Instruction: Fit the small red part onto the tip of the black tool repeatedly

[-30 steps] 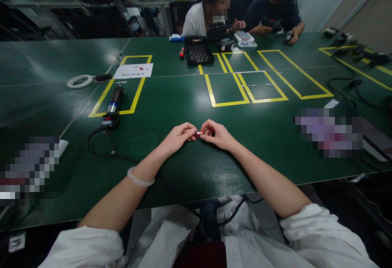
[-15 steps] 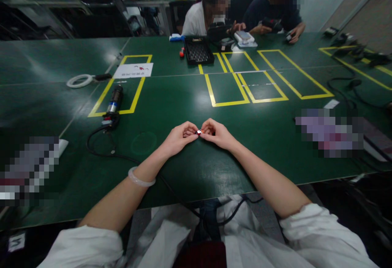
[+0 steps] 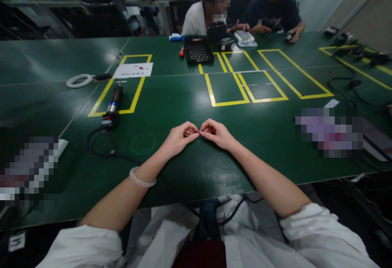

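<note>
My left hand [image 3: 181, 137] and my right hand [image 3: 216, 133] meet fingertip to fingertip just above the green table [image 3: 183, 170]. Between their pinched thumbs and fingers is a small red part [image 3: 199, 132] with a light spot on it. Most of it is covered by the fingertips, and it is too small to name its kind. Both hands are closed on it, thumbs toward me. A pale bangle [image 3: 142, 178] circles my left wrist.
A black handheld tool [image 3: 114, 100] with a cable lies left. Beyond are a paper sheet [image 3: 134, 70], a white ring [image 3: 79, 81], yellow tape outlines [image 3: 229, 104], a black tray [image 3: 198, 50] of small parts and a red object [image 3: 181, 52]. Two people sit across the table.
The small part between my fingertips has turned or been covered more, showing less of its bright and orange surface. Both hands stay almost in place. Across the table, a person's hand has shifted slightly.
</note>
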{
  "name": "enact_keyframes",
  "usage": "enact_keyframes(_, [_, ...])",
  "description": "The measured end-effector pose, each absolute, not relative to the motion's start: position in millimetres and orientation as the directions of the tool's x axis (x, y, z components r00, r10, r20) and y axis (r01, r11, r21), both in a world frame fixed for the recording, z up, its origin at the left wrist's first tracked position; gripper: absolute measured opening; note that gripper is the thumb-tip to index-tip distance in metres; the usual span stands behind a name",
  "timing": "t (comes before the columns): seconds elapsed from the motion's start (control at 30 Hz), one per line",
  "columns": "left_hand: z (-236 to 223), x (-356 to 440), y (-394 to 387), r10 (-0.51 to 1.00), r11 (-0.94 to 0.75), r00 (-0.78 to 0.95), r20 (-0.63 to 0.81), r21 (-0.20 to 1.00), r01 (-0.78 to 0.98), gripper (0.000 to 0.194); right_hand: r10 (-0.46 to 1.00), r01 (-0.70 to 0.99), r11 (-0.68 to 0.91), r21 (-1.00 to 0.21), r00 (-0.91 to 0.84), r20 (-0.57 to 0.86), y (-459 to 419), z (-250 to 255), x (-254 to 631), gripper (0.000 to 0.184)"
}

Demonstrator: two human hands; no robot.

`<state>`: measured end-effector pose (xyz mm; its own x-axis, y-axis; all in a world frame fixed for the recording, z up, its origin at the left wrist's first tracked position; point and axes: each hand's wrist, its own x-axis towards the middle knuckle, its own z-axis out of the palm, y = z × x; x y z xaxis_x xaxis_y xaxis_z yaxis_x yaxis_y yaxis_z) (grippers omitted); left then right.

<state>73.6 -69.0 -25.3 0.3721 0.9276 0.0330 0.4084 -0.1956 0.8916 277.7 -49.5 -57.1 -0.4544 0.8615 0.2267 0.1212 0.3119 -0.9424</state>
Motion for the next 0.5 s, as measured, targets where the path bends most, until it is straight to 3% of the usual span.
enact_keyframes(0.2, [-22.7,73.2,-70.9,0.901,-0.348,0.402,0.163,0.824,0.446,0.017,0.878,0.083,0.248,-0.965,-0.441,0.188,-48.7,-56.2,277.8,0.021])
enact_keyframes(0.5, [-24.2,72.8,-70.1,0.904,-0.362,0.382,0.193,0.821,0.441,0.017,0.846,0.058,0.331,-0.942,-0.461,0.269,-48.7,-56.6,277.5,0.023])
